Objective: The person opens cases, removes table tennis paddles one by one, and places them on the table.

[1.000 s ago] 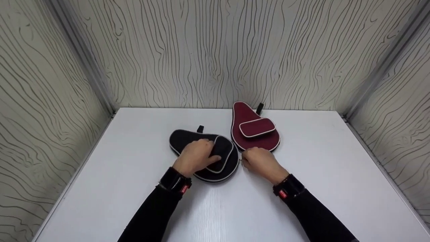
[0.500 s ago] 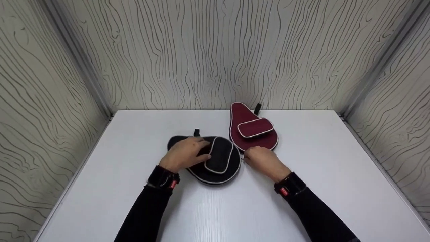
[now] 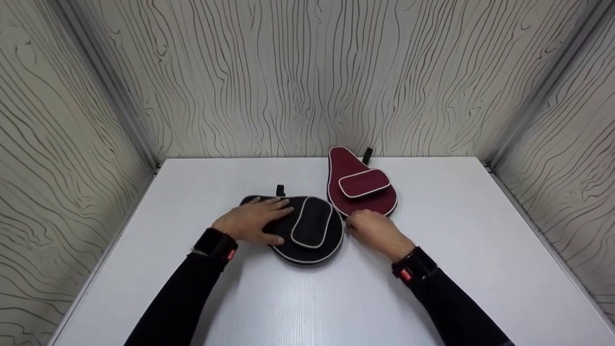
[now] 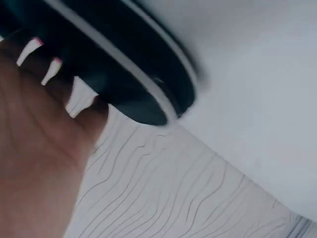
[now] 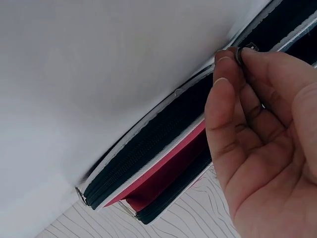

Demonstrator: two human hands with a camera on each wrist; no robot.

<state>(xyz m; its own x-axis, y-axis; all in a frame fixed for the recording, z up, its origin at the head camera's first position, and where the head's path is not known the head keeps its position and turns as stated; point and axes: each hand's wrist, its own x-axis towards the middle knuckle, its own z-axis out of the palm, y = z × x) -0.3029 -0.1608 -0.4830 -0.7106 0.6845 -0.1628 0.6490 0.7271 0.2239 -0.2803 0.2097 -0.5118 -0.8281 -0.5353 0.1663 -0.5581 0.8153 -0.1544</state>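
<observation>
Black paddle case lies flat on the white table, just beside and nearly touching the maroon case behind it to the right. Left hand rests on the case's narrow end with fingers straight, pressing it down. Right hand pinches a small metal zipper pull at the case's right edge. Judgement: the zip shows closed along the visible edge, so unzipping appears barely begun; the whole run remains.

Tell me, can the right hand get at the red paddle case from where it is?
Probably yes. The right hand pinches the black case's zipper pull, and the red case lies just beyond it, uncovered.
</observation>
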